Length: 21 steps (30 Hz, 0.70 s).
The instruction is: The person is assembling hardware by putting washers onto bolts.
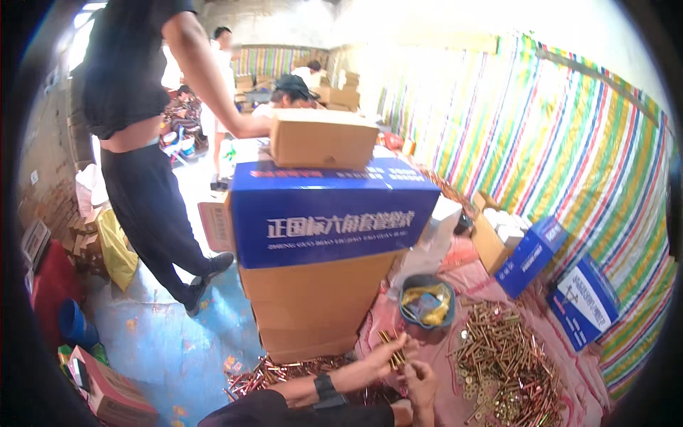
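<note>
Dark trouser legs [249, 411], cut off at lower edge. Left hand [383, 357] grips a bunch of brass-coloured bolts [393, 348]; right hand [422, 383] half-curled just beside them, small and blurred, can't tell whether it holds anything.

At five o'clock the rods [396, 360] in the left hand [381, 354] are too blurred to count, and whether the right hand [421, 383] pinches anything is too small to tell. Near seven o'clock the left forearm [297, 391] covers part of a heap of reddish screws [267, 373]. Toward ten, the top edge cuts off the head of a standing person [135, 78].
</note>
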Each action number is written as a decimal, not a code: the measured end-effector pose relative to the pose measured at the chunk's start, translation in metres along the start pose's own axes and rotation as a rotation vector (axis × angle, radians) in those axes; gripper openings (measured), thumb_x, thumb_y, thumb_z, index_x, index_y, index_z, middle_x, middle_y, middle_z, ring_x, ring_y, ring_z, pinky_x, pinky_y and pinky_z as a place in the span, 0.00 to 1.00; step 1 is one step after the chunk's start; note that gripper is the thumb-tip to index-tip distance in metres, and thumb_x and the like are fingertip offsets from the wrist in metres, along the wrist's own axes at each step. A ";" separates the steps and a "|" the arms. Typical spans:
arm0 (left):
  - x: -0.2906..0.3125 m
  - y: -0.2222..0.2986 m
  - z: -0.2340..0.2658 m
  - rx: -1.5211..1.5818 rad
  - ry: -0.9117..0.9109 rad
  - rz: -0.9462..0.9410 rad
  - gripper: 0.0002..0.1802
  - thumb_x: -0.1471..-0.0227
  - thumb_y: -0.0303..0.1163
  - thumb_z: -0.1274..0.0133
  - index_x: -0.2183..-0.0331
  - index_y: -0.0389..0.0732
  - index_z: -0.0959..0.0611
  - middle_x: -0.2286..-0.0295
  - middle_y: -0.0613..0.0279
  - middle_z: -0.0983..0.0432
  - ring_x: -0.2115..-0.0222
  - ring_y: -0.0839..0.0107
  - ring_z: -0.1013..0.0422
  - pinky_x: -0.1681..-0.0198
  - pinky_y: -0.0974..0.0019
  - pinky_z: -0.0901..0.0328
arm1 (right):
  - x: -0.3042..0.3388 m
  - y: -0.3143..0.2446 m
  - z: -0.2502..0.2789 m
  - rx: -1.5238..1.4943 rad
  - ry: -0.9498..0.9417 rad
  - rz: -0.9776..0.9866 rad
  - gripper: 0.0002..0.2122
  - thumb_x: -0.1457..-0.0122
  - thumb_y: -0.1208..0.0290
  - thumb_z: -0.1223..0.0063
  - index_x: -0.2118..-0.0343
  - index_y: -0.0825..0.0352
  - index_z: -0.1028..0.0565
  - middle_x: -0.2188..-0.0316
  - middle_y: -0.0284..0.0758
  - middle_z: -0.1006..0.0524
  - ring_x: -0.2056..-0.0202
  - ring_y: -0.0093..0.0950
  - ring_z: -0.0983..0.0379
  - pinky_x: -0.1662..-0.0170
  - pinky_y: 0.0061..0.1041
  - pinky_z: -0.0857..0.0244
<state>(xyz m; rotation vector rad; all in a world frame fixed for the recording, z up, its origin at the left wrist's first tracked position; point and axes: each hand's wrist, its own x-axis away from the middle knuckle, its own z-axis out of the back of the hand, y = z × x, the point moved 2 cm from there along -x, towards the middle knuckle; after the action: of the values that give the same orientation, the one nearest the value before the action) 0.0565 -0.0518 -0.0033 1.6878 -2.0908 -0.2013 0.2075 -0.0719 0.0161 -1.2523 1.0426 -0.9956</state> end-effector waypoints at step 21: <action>0.078 -0.112 -0.044 -0.278 0.012 0.255 0.13 0.35 0.40 0.46 0.66 0.41 0.26 0.71 0.59 0.24 0.71 0.63 0.24 0.67 0.57 0.25 | 0.169 -0.019 0.035 0.134 0.404 -0.020 0.11 0.37 0.71 0.40 0.54 0.70 0.24 0.69 0.35 0.19 0.71 0.20 0.21 0.71 0.21 0.27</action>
<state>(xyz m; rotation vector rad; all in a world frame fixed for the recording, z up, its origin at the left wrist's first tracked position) 0.1632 -0.1465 0.0119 1.2475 -2.1310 -0.3804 0.2817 -0.2285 0.0258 -0.9739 1.2486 -1.3476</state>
